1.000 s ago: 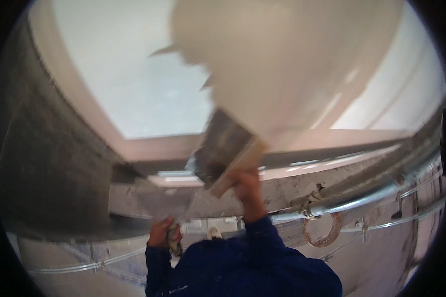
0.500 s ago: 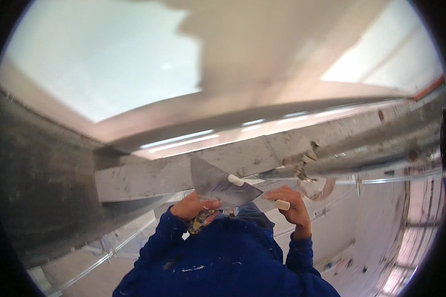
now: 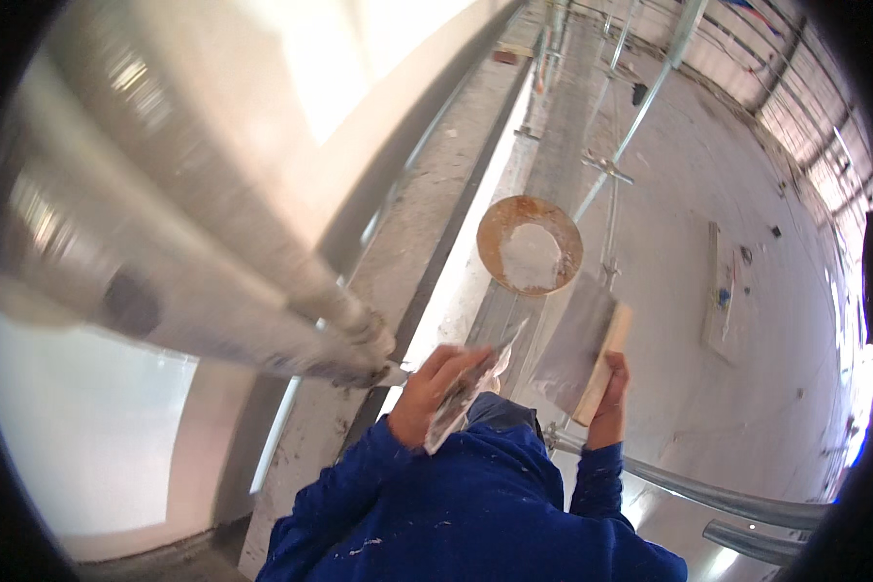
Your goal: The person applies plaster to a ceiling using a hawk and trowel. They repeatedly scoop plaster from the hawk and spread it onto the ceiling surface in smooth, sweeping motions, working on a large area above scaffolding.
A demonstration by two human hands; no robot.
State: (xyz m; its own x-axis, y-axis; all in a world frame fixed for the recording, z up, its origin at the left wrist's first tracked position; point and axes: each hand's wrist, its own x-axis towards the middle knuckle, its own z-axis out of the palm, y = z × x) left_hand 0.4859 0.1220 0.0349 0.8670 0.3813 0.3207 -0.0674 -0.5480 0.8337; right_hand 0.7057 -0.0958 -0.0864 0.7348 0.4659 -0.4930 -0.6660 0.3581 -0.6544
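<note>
My left hand (image 3: 419,400) is closed round a putty knife (image 3: 464,396). Its metal blade is tilted almost edge-on, with whitish paste along it, and its handle is hidden. Opposite it, my right hand (image 3: 608,400) grips a wide scraper (image 3: 574,351) by its pale wooden back edge. The scraper's thin grey blade points left, towards the putty knife, and the two tools are apart. Beyond both hands sits a round tan bucket (image 3: 493,242) with white paste inside.
Thick scaffold tubes (image 3: 194,281), blurred, cross the left side close to a pale wall panel (image 3: 78,427). A plank (image 3: 427,204) runs away from me. Thinner tubes (image 3: 640,116) rise beyond the bucket, and a metal rail (image 3: 718,495) crosses lower right. Far below is a grey floor (image 3: 679,213).
My view has swung right, bringing the bucket to the middle and the tubes to the left. The putty knife has turned from face-on to nearly edge-on; the scraper's blade now shows broadly.
</note>
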